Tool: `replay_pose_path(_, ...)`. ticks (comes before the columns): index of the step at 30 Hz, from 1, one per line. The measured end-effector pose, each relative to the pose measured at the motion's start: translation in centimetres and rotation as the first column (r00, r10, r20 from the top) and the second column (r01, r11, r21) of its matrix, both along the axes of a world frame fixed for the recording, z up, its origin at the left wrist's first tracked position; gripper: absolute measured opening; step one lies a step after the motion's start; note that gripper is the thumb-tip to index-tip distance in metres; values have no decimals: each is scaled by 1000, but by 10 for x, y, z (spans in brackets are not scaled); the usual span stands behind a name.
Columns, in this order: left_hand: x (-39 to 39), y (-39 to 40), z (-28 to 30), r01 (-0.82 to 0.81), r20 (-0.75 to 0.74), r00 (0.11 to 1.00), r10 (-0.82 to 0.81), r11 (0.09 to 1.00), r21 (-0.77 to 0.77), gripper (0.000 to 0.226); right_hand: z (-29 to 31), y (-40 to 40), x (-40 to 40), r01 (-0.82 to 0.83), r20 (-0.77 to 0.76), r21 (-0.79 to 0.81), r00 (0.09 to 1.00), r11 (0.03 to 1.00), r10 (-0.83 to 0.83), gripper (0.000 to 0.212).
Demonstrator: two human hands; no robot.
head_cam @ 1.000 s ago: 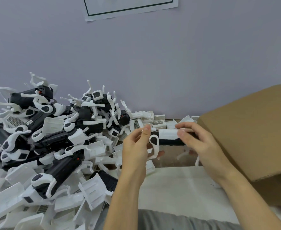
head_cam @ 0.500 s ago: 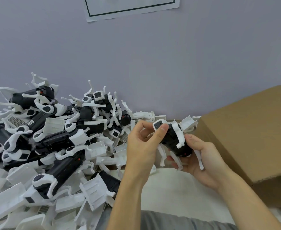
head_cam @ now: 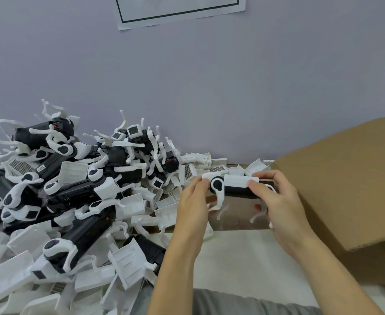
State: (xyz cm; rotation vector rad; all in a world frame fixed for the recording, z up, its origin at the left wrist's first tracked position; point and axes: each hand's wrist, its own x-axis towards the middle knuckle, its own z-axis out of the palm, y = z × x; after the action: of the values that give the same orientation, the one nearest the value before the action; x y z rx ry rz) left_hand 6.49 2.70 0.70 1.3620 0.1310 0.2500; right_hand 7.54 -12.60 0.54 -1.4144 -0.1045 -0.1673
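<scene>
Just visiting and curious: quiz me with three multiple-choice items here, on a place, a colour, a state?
1. Where does the cardboard box lie from the held device? A left B right C beneath
2. The device's colours? A black and white B red and blue C green
3. Left hand and right hand on it? A both grip B one touches C neither
B, the box lies beyond the right hand; A, black body, white parts; A, fingers curl round both ends.

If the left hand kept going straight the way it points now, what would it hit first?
The left hand grips the black-and-white part; beyond it, probably the loose white pieces by the wall, though depth is unclear.
</scene>
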Motion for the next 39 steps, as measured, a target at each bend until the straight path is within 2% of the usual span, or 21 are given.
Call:
replay_pose_path(3,4,1,-4,-20,-90,996,16,999,-51,29,-2,3,-3,41,114,-170,993,985,-21,16)
replay_pose_path(5,3,1,-5,0,-113,994,-12,994,-105,27,-1,6,-6,115,264,-276,964,954,-40,21)
replay_pose_path(8,2,0,-6,35,-128,991,-41,998,-48,38,5,10,-9,253,530,-388,848,886,-10,26)
replay_pose_path(11,2,-1,-5,-8,-139,990,8,1000,1,38,7,12,-11,296,634,-435,771,850,56,30)
replay_pose_path(14,2,-2,-3,-52,-127,991,45,997,-49,32,5,15,-10,283,638,-452,766,846,84,32)
replay_pose_path(18,6,-1,-6,-101,-98,991,94,992,-73,19,3,14,-11,189,536,-555,826,810,175,38)
replay_pose_path(20,5,1,-7,-156,-77,985,153,987,-32,17,2,11,-11,141,429,-678,873,722,233,41)
replay_pose_path(23,1,5,-5,-236,-37,970,239,969,80,27,2,6,-9,135,315,-824,916,550,248,54)
replay_pose_path(25,-1,6,-3,-261,-30,963,268,955,143,33,1,7,-9,119,263,-852,939,510,221,53)
replay_pose_path(27,-2,6,-2,-249,-43,964,263,946,207,33,-1,8,-10,105,232,-854,954,509,192,47)
replay_pose_path(29,-5,7,2,-190,-46,977,208,948,257,33,-2,6,-13,97,214,-834,964,542,157,37)
replay_pose_path(32,-7,9,5,-129,-31,990,139,965,227,49,1,-3,-18,84,180,-738,981,669,75,9)
replay_pose_path(33,-6,10,4,-140,-36,988,151,968,208,51,3,-8,-19,94,163,-701,986,706,30,8)
replay_pose_path(35,-5,8,1,-165,-26,984,176,957,240,45,12,-19,-17,84,58,-589,996,804,-62,23)
replay_pose_path(37,-6,-3,-3,-152,-2,987,161,940,305,35,33,-38,-15,70,-127,-287,986,955,-110,34)
replay_pose_path(38,-7,-8,-6,-144,12,989,150,923,356,30,46,-47,-14,75,-203,-84,975,994,-90,33)
replay_pose_path(39,-8,-12,-9,-127,21,991,130,894,429,27,61,-58,-12,86,-235,96,970,992,-62,30)
